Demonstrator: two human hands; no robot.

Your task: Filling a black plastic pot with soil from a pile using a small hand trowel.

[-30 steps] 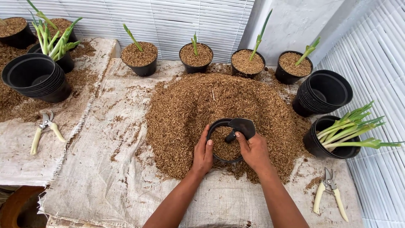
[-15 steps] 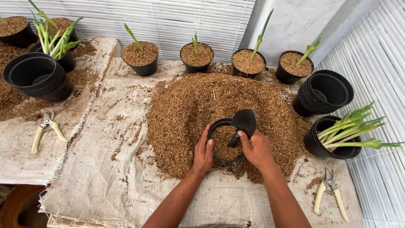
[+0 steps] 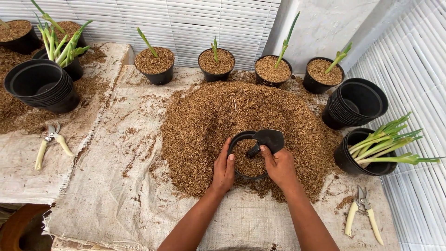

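At the near edge of the husk heap [image 3: 241,111], a partly filled black pot [image 3: 246,160] is steadied by the left hand [image 3: 224,169], a black scoop [image 3: 267,139] is gripped over it by the right hand [image 3: 280,166], and four planted pots [image 3: 216,62] stand at the far side.

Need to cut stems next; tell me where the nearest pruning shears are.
In the head view, pruning shears lie on the sacking at lower right, beyond the right hand.

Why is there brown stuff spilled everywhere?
A big heap of brown husk mulch lies loose on the burlap sheet, with bits scattered to the far left. It looks piled there for scooping, not accidental. Nothing else stands out.
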